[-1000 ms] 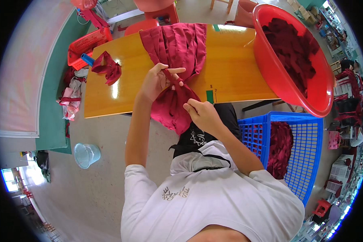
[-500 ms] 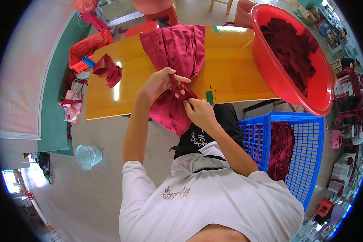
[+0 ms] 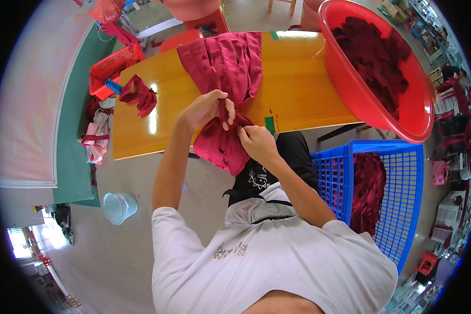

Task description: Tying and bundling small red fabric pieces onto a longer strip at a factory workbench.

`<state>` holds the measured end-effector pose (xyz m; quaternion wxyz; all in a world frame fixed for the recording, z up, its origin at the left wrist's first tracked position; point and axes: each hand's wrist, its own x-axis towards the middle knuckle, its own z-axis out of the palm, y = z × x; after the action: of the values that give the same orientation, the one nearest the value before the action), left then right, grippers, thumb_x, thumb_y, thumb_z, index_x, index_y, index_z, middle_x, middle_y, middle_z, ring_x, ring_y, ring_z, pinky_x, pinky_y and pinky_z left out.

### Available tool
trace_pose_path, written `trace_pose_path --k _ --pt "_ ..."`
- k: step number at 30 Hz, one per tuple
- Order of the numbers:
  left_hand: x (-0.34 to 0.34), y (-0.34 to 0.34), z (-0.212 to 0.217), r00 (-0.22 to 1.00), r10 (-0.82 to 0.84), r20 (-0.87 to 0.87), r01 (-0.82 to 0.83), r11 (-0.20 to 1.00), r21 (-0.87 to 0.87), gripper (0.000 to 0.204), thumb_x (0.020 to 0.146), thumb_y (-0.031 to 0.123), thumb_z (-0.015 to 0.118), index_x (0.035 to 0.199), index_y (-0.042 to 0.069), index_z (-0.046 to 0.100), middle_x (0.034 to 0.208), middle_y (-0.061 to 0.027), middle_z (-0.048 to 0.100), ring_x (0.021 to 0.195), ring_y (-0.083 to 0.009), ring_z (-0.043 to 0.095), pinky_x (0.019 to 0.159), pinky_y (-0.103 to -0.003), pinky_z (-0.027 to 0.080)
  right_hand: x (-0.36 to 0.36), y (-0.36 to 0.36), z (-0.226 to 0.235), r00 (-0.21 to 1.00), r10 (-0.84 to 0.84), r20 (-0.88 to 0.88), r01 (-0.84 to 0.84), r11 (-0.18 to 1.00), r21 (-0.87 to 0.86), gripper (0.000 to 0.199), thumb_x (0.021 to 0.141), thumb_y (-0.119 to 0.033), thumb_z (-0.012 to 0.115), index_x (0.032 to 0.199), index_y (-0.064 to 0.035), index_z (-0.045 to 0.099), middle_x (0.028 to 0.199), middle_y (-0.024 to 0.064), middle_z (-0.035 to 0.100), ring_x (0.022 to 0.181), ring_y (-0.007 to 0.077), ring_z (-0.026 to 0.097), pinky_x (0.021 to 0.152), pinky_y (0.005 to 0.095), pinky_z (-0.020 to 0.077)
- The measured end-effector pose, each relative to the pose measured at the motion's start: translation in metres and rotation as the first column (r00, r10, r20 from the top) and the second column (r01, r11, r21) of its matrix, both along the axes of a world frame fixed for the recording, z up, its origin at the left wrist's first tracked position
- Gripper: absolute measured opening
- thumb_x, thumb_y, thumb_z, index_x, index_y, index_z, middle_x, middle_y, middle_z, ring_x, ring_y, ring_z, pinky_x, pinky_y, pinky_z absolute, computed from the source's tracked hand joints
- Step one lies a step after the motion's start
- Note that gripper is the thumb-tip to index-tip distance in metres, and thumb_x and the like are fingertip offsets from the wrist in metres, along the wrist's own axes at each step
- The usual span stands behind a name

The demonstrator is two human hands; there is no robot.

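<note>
A dark red pleated cloth lies over the middle of the table, gathered at its waist, its lower end hanging off the near edge toward my lap. At the gather, my left hand has its fingers curled round a narrow red fabric strip. Just right of it, my right hand pinches the bunched cloth at the side of the gather, thumb and fingers pressed together. Folds and fingers hide how the strip runs there.
A yellow wooden table carries a crumpled red cloth piece at left. A red basin of dark red strips overhangs its right end. Below stands a blue basket holding red cloth. A clear bucket sits on the floor at left.
The fingers of my left hand have curled in round the strip, from stretched out before. My right hand keeps its pinch in nearly the same place. The whole view has shifted slightly.
</note>
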<state>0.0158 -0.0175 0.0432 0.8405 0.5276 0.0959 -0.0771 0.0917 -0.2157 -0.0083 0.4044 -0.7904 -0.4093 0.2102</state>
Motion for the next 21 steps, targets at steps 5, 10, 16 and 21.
trace_pose_path --k 5,10,16,21 --pt "-0.010 -0.007 0.011 0.982 0.191 0.001 -0.190 0.981 0.048 0.052 0.099 0.035 0.036 0.084 -0.005 0.066 0.081 -0.0160 0.066 0.072 -0.0277 0.066 0.075 -0.038 0.056 0.008 -0.007 -0.001 0.986 0.073 -0.149 -0.073 0.997 0.006 0.046 0.099 -0.036 0.050 0.076 0.0018 0.062 0.065 0.0223 0.058 0.062 0.0383 0.060 0.059 0.0448 0.0449" --pt "-0.014 -0.025 0.031 0.892 0.394 0.222 -0.432 0.599 0.674 0.045 0.100 0.026 0.042 0.092 -0.007 0.071 0.073 -0.0154 0.067 0.062 -0.0281 0.065 0.067 -0.036 0.055 0.011 -0.016 -0.002 0.956 0.176 -0.235 -0.161 0.984 0.082 0.050 0.101 -0.043 0.047 0.083 0.0000 0.063 0.068 0.0229 0.059 0.065 0.0422 0.060 0.060 0.0456 0.0452" --pt "-0.023 -0.044 0.031 0.903 0.189 0.385 -0.364 -0.140 0.921 0.030 0.096 0.017 0.050 0.098 -0.002 0.073 0.076 -0.0171 0.066 0.068 -0.0336 0.066 0.058 -0.038 0.052 0.015 -0.029 0.016 0.960 0.183 -0.211 -0.195 0.980 -0.037 0.044 0.100 -0.038 0.052 0.081 -0.0002 0.062 0.066 0.0224 0.058 0.064 0.0414 0.060 0.059 0.0452 0.0447" --pt "-0.023 -0.059 0.010 0.740 0.036 0.672 -0.658 -0.169 0.734 0.022 0.092 0.011 0.056 0.106 0.004 0.072 0.096 -0.0124 0.068 0.075 -0.0306 0.068 0.067 -0.038 0.055 0.040 -0.008 0.044 0.987 0.097 0.130 -0.134 0.937 0.324 0.021 0.095 -0.020 0.063 0.090 0.0010 0.067 0.073 0.0129 0.063 0.059 0.0158 0.058 0.055 0.0319 0.0444"
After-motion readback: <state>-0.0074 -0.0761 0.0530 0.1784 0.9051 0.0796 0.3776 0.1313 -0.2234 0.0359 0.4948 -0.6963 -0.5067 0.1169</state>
